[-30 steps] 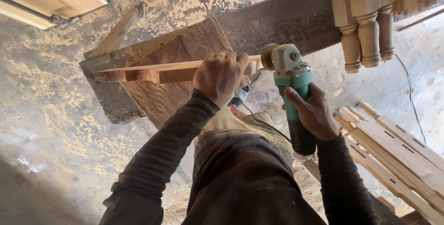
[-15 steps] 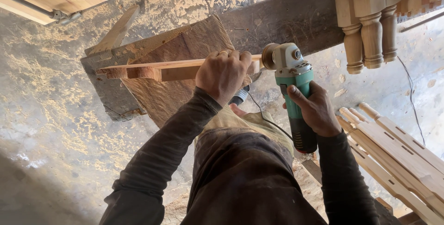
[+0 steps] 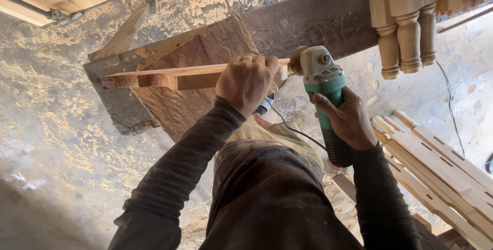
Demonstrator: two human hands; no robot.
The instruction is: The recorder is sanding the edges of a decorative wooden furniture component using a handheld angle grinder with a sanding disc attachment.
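left hand: clamped around wooden strip, near its sanded end.
right hand: wrapped on green angle grinder.
strip: likely light, stiff, splintery.

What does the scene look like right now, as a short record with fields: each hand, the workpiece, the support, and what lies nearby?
left hand: left hand grips the wooden strip near its right end
right hand: right hand holds the green grinder by its body
contact: grinder disc meets the strip's right end
support: strip rests across a rough wooden block
nearby: turned wooden legs upper right; slotted wooden pieces lower right
floor: sawdust-covered floor
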